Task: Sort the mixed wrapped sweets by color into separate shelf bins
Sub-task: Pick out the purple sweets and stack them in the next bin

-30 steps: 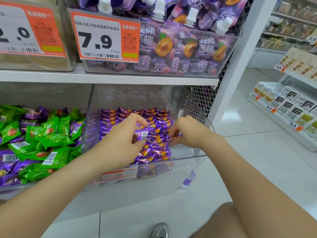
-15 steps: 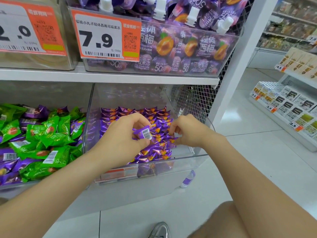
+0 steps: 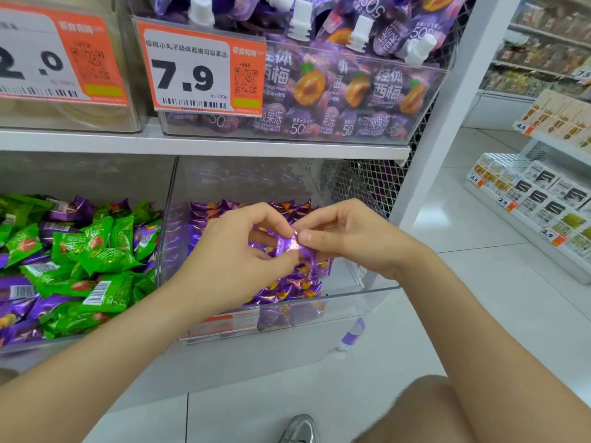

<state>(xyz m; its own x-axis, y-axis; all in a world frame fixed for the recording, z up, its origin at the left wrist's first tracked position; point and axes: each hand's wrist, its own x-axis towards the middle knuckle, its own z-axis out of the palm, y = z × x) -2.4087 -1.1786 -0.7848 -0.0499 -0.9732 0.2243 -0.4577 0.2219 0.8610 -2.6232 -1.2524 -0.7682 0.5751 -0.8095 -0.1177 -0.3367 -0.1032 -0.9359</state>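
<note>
A clear shelf bin (image 3: pixel 377 298) on the lower shelf holds neat rows of purple wrapped sweets (image 3: pixel 287 287). Over it, my left hand (image 3: pixel 236 251) and my right hand (image 3: pixel 355 238) meet, both pinching one purple sweet (image 3: pixel 287 244) between fingertips and thumbs. To the left, a second bin holds a loose heap of green sweets (image 3: pixel 99 251) mixed with purple sweets (image 3: pixel 19 289).
An upper shelf (image 3: pixel 204 145) carries a bin of purple spouted jelly pouches (image 3: pixel 345 87) behind an orange 7.9 price tag (image 3: pixel 201 68). A small purple pouch (image 3: pixel 351 335) lies on the white floor. Another rack of goods (image 3: pixel 537 199) stands at right. My shoe (image 3: pixel 299 430) shows below.
My two hands have come together over the purple bin. The purple sweet held in my left hand is now pinched by both hands.
</note>
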